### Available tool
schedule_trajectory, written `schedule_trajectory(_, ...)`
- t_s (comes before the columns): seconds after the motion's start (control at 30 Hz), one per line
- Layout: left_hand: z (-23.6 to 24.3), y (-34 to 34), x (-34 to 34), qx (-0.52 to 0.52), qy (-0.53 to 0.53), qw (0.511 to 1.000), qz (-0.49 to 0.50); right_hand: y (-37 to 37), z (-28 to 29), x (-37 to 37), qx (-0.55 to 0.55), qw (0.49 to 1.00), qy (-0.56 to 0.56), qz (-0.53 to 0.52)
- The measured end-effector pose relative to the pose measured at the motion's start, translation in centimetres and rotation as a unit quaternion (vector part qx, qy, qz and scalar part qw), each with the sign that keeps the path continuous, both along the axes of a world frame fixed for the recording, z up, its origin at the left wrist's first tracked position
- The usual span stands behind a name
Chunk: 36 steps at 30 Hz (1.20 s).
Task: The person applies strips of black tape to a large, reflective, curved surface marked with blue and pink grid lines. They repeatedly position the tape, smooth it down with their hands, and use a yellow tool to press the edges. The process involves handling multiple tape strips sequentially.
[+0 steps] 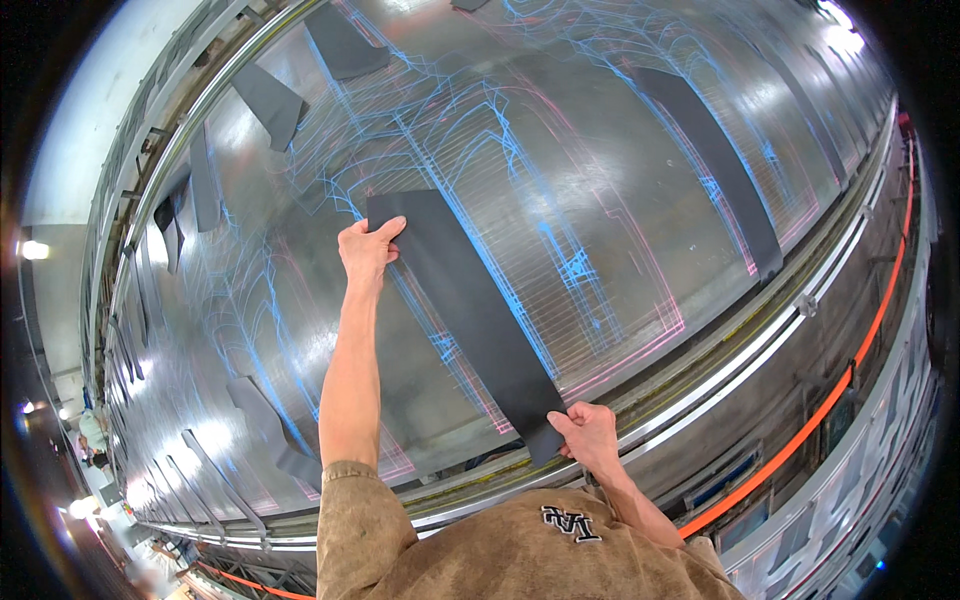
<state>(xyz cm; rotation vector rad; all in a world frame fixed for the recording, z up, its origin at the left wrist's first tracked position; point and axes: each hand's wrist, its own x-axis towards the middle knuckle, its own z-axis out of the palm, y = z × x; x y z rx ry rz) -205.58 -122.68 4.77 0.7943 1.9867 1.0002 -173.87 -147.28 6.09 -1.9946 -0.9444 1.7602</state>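
Observation:
A long strip of black sheet material (465,300) lies slantwise over the shiny metal table (620,150), its near end reaching past the table's edge toward me. My left hand (370,250) pinches the strip's far left corner, thumb on top and fingers under the edge. At the near right corner, my right hand (587,437) grips the strip between thumb and curled fingers. Blue and pink drawn lines cover the metal on both sides of the strip, and part of this pattern is hidden beneath it.
Another black strip (715,165) lies to the right. Smaller dark pieces, one a notched piece (270,105), rest at the far left, and a curved piece (268,425) lies at the near left. A metal rail (740,350) and an orange cable (830,410) run along the near edge.

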Motion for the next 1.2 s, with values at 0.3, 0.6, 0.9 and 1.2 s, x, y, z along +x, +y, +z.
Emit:
schedule_trajectory(0.3, -1.4, 0.3, -0.8, 0.005, -0.007, 1.000, -0.005, 0.0, 0.3, -0.1, -0.004, 1.000, -0.010, 0.007)
schedule_trajectory(0.6, -1.4, 0.4, -0.5, 0.012, -0.009, 1.000, 0.005, 0.0, 0.0, 0.1, 0.008, 1.000, -0.011, 0.014)
schedule_trajectory(0.9, -0.7, 0.2, -0.3, 0.004, 0.014, 1.000, 0.021, 0.1, -0.2, 0.1, 0.030, 0.999, -0.029, 0.035)
schedule_trajectory(1.2, -0.1, 0.5, 0.4, -0.009, -0.004, 1.000, 0.005, 0.2, -0.2, 0.1, 0.006, 0.999, -0.035, 0.011)
